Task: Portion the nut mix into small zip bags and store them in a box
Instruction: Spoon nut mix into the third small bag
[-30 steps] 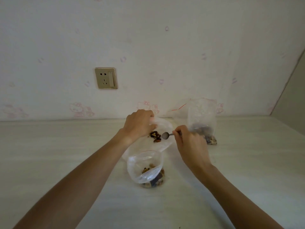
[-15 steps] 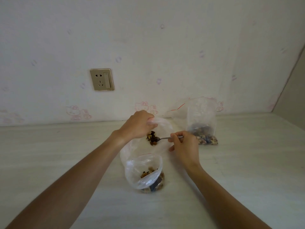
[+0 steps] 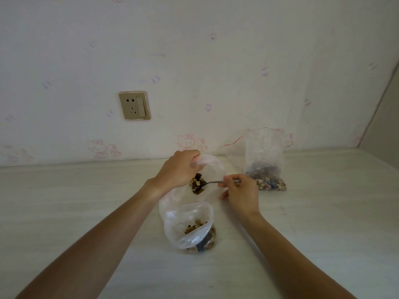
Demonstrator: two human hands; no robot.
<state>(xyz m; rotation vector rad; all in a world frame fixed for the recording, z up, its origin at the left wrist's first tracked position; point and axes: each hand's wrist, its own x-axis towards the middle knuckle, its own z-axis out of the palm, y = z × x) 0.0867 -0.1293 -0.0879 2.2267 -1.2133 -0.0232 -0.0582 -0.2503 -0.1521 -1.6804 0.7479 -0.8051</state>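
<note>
My left hand [image 3: 180, 168] grips the far rim of a large clear bag [image 3: 212, 169] lying in the middle of the white table, holding its mouth up. Inside it lies a small heap of nut mix [image 3: 197, 184]. My right hand [image 3: 240, 192] pinches the handle of a metal spoon [image 3: 218, 182], whose bowl is in that heap. In front of this bag stands a small zip bag [image 3: 190, 226], its mouth wide, with nut mix at the bottom. Another small zip bag [image 3: 264, 160] with nut mix stands upright at the back right.
The white table [image 3: 86, 201] meets a wall with pale cartoon print. A beige wall socket [image 3: 134, 105] sits above the table at the left. A side wall [image 3: 384, 126] closes the space at the far right. No box is in view.
My right hand has pushed the spoon leftwards into the big bag, so its bowl now sits in the nut heap. The left hand keeps its grip on the bag's rim.
</note>
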